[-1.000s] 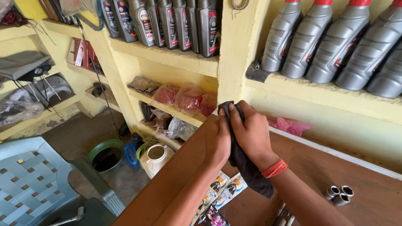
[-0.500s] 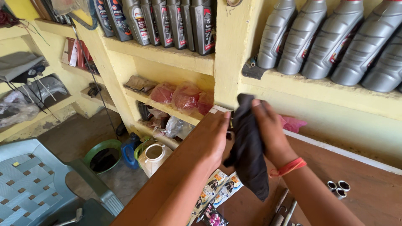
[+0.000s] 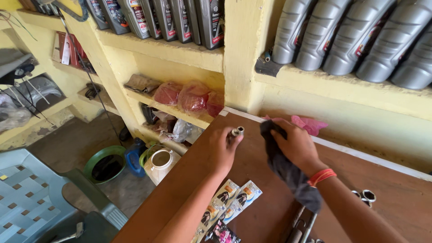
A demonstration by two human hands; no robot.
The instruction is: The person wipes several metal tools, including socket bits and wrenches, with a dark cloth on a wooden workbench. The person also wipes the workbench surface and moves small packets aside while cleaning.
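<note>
My left hand (image 3: 223,150) pinches a small metal socket (image 3: 236,132) by its lower end, held just above the brown table (image 3: 189,180) near its back left corner. My right hand (image 3: 294,145) grips a dark cloth (image 3: 288,168) that hangs down past my wrist, which carries an orange band (image 3: 321,176). The two hands are a short gap apart, the cloth clear of the socket.
Two more metal sockets (image 3: 365,196) lie at the right. Small printed sachets (image 3: 231,200) and metal tools (image 3: 301,227) lie near the front. A pink bag (image 3: 310,123) sits by the wall. Grey bottles (image 3: 360,38) fill yellow shelves. A white jug (image 3: 160,163), green basin (image 3: 105,164) and blue chair (image 3: 27,193) stand below left.
Both hands were together around the cloth, raised in front of the shelf. They have come down and apart, and the socket now shows bare in my left hand.
</note>
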